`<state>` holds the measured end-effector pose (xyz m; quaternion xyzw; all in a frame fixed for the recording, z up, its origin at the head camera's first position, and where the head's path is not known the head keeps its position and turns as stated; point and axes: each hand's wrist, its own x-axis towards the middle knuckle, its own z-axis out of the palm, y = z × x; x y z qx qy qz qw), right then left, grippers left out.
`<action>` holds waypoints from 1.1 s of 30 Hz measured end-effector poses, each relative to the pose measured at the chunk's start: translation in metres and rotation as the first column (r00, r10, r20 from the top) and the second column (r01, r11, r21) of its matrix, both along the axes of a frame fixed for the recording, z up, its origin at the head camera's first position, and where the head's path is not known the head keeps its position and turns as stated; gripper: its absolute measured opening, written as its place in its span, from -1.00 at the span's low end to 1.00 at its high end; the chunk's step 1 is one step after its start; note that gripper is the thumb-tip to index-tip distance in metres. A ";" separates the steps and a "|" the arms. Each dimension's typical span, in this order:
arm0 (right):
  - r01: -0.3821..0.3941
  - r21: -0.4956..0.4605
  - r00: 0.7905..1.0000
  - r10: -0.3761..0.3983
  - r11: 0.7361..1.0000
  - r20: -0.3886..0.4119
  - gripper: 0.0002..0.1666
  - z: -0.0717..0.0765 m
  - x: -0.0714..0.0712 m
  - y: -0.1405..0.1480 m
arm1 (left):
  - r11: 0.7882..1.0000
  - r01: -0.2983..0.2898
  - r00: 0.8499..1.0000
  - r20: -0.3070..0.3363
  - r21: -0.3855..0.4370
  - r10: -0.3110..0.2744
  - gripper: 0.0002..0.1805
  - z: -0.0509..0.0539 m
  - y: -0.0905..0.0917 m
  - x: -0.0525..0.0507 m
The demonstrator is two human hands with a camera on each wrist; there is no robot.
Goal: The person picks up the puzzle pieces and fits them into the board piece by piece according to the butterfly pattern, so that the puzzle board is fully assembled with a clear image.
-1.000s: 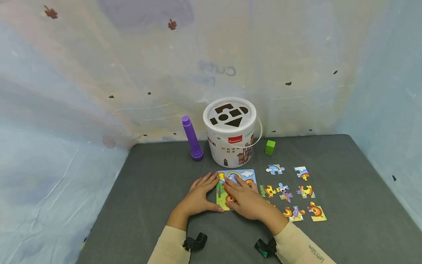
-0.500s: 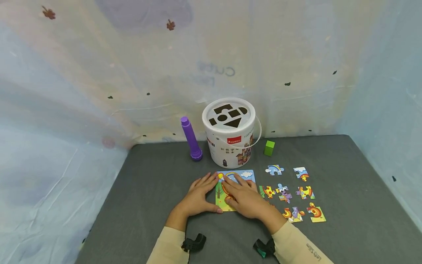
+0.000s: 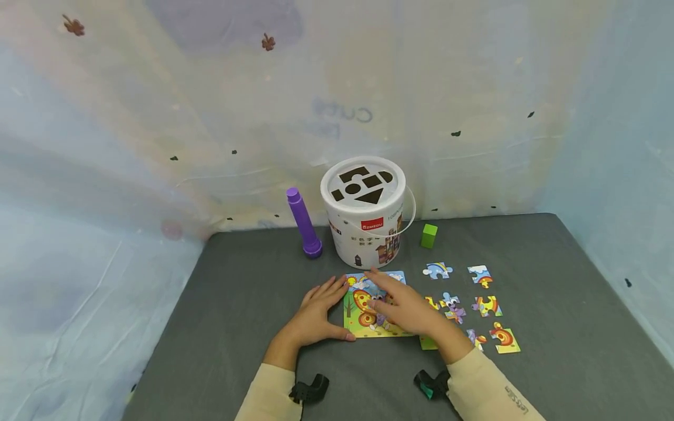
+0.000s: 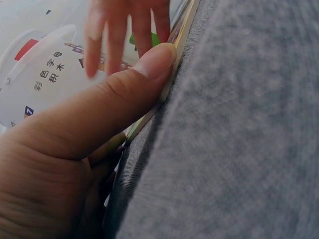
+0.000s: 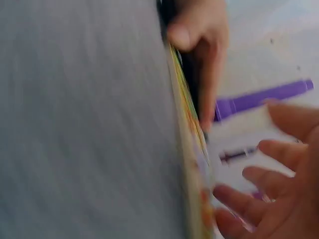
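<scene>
A square picture puzzle (image 3: 363, 328) lies flat on the grey table, showing a sun, a tree and a butterfly-like figure. At its left side rests my left hand (image 3: 315, 316), fingers extended along the edge and thumb against the near left corner; in the left wrist view the thumb (image 4: 119, 104) lies along the puzzle's thin edge. My right hand (image 3: 404, 307) hovers over the right part with fingers spread, holding nothing, and hides some of the picture. To the right, several loose jigsaw pieces (image 3: 488, 306) lie apart; my right forearm partly covers some.
Behind the puzzle stands a white lidded bucket (image 3: 368, 228) with shaped holes and a handle. A purple torch-like tube (image 3: 303, 222) stands left of it, a green block (image 3: 429, 235) right of it. The printed fabric wall (image 3: 253, 105) borders the table's back edge.
My right hand has lifted off the puzzle and shifted slightly right, uncovering more of the picture's middle. My left hand stays at the left edge.
</scene>
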<state>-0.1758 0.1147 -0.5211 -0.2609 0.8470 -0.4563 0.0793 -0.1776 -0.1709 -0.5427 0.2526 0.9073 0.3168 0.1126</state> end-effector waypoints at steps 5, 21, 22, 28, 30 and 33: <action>0.081 -0.225 0.995 -0.064 0.971 0.082 -0.31 0.014 -0.010 0.033 | 1.000 -0.007 1.000 0.015 0.009 0.007 0.33 0.000 0.000 0.000; 0.280 -0.504 0.960 -0.245 0.817 0.136 -0.39 0.021 -0.022 0.112 | 1.000 -0.010 1.000 0.011 -0.006 0.010 0.34 -0.002 0.000 -0.001; 0.279 -0.525 0.960 -0.248 0.804 0.129 -0.40 0.020 -0.022 0.116 | 1.000 -0.012 1.000 0.014 -0.010 0.012 0.34 -0.002 0.000 -0.001; 0.299 -0.577 0.952 -0.280 0.760 0.125 -0.41 0.011 -0.024 0.136 | 1.000 -0.020 0.999 0.024 -0.019 0.020 0.34 0.000 0.001 -0.001; 0.330 -0.572 0.942 -0.304 0.751 0.144 -0.39 0.008 -0.023 0.141 | 1.000 -0.020 0.999 0.026 -0.012 0.020 0.33 0.001 0.001 0.000; 0.392 -0.532 0.918 -0.354 0.751 0.178 -0.35 0.003 -0.022 0.146 | 1.000 -0.020 0.999 0.029 -0.008 0.020 0.33 0.002 0.001 0.000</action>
